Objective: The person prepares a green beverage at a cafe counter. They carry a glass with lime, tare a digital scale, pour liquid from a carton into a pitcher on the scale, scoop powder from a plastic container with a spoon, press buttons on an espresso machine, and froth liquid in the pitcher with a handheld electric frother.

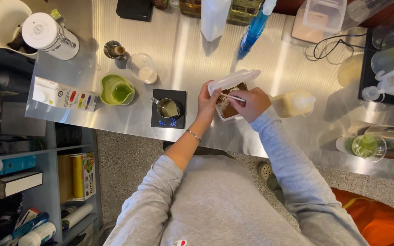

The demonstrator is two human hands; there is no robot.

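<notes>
A big shiny metal counter (197, 54) fills the top of the view. On its far side stand a white jug (1, 23), a white round canister (49, 35) and a blue spray bottle (254, 29). A carton (64, 95) lies flat at the left edge. A green bowl (116, 89) with green liquid sits next to it.

A black scale (168, 109) sits near the front edge, and 1 small metal pitcher (167, 107) stands on it. Just to its right is a clear plastic box (228, 102) with brown and white powder inside. Its lid (233, 79) is tipped up.

The left hand (206, 101) is curled around the box's left side and holds it. The right hand (251, 104) is closed on a thin white spoon (234, 97) that pokes into the box. A squeeze bottle (295, 103) stands just past the right hand. A glass with green drink (365, 146) stands far to the right.
</notes>
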